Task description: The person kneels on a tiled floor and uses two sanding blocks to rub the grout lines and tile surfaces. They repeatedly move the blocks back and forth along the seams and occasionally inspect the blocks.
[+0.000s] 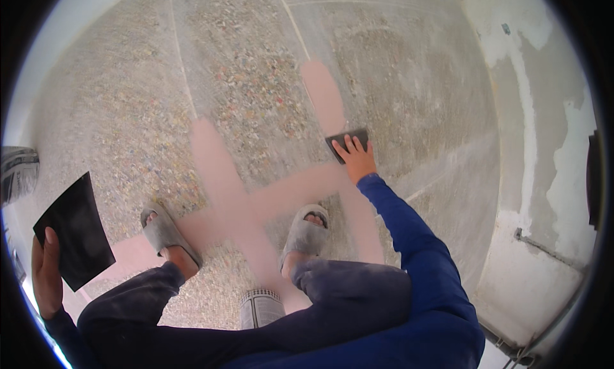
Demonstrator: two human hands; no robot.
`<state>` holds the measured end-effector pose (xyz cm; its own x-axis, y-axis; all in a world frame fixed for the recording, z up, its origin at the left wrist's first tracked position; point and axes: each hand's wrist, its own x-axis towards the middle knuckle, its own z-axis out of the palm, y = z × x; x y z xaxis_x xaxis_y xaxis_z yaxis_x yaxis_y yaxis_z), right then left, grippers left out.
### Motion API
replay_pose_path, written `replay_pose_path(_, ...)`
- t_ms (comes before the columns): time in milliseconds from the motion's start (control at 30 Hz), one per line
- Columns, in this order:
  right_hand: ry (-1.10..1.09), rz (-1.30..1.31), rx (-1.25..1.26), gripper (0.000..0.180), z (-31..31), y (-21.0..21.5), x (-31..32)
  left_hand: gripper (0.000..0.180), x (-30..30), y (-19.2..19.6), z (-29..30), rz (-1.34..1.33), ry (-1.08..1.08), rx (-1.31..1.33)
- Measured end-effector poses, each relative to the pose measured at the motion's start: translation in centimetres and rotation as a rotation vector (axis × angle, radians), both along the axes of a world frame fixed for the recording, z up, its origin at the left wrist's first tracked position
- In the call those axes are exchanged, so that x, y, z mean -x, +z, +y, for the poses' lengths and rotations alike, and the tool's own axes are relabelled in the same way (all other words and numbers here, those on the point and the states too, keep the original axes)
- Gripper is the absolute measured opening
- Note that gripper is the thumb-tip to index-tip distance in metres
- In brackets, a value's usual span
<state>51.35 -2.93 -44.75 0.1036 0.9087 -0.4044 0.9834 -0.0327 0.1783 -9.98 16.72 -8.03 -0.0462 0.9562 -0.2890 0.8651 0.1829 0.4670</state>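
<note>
On the left, my left hand (49, 273) grips the edge of a thin black rectangular board (77, 233), its thumb lying on the face and the board tilted above the floor. My right hand (358, 158) is stretched forward, fingers spread over the back of a dark rectangular flat pad (339, 152) resting on the floor. The pad lies across a smooth pink band of filler (323, 97) that continues on its far side. Its underside is hidden. More pink filler (220, 161) runs in crossing strips around my feet.
Rough speckled floor (256, 81) spreads ahead, with thin pale lines. My feet in grey slides (306, 233) stand among the strips. A printed bag-like thing (19, 170) lies far left, a grey cylindrical container (261, 308) between my legs. A patched wall (543, 145) rises right.
</note>
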Motion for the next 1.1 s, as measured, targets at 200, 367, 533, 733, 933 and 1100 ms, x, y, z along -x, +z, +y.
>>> replay_pose_path(200,-0.015,0.029,-0.21,0.065,5.0,1.9,-2.5,0.034,0.4,1.2,-0.7,0.009,0.062,0.113)
replay_pose_path(367,0.034,0.016,-0.262,0.065,19.2,0.3,-3.8,0.033,-0.2,1.3,-0.6,-0.061,0.062,0.12)
replay_pose_path(533,0.02,-0.035,-0.079,0.07,26.3,-0.2,-2.0,0.035,-0.1,1.0,-0.1,0.058,0.08,0.156)
replay_pose_path(733,-0.019,-0.11,0.102,0.077,26.5,-0.7,-0.8,0.035,1.1,0.6,-0.6,0.113,0.1,0.113)
replay_pose_path(933,0.048,-0.116,0.196,0.073,25.1,-0.7,-1.6,0.045,2.3,1.1,0.1,0.157,0.126,0.191)
replay_pose_path(1100,0.093,-0.129,0.233,0.072,22.0,-0.7,-1.9,0.055,3.0,0.7,0.6,0.092,0.067,0.202)
